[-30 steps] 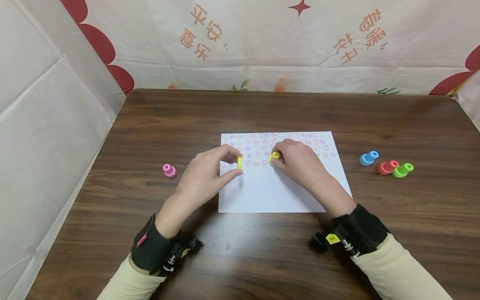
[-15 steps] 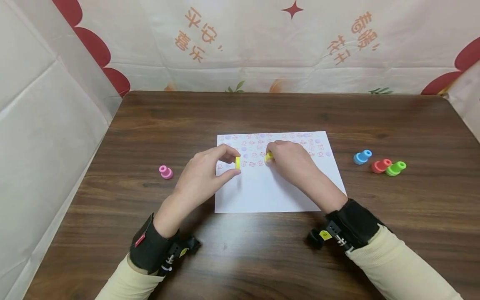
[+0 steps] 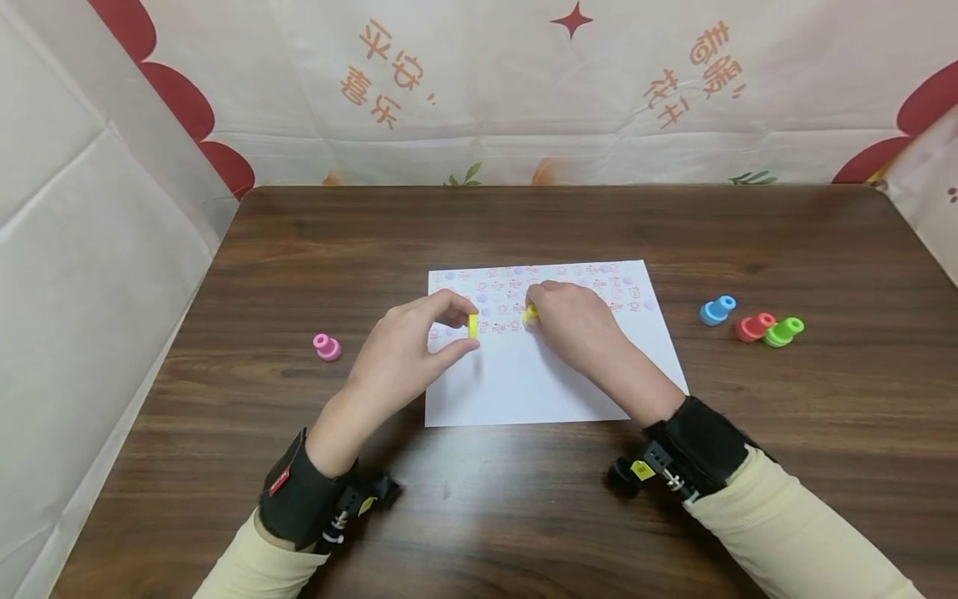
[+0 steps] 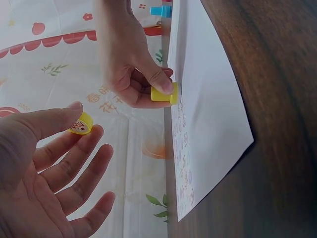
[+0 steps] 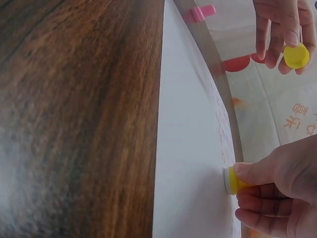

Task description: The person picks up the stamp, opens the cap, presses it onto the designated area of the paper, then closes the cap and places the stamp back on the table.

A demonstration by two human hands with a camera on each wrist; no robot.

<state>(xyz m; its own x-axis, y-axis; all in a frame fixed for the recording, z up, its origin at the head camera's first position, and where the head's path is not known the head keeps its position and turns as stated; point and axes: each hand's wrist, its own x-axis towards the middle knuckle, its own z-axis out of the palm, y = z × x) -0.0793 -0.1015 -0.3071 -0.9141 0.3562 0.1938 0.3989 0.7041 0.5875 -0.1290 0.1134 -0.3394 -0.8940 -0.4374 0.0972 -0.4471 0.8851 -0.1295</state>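
My left hand [image 3: 397,345] pinches a round yellow cap [image 3: 473,326] between thumb and finger, above the left part of a white paper sheet [image 3: 524,387]. In the left wrist view, red print shows on one face of the cap [image 4: 81,124]. My right hand [image 3: 580,324] grips a small yellow stamp [image 4: 163,94], its fingers partly hiding it in the head view. In the right wrist view the stamp [image 5: 233,180] stands upright with its base down against the paper. Rows of small red and purple stamp prints [image 3: 505,308] cover the sheet's far part.
At the right lie a blue stamp [image 3: 718,310], a red stamp [image 3: 754,327] and a green stamp [image 3: 784,332], the last two touching. A pink stamp [image 3: 327,347] stands left of my left hand. Behind the brown wooden table [image 3: 449,225] hangs a printed cloth [image 3: 486,91].
My right hand has tilted over the yellow stamp and brought it a little lower, covering more of it. The left hand still holds the cap in place. The head view has shifted slightly.
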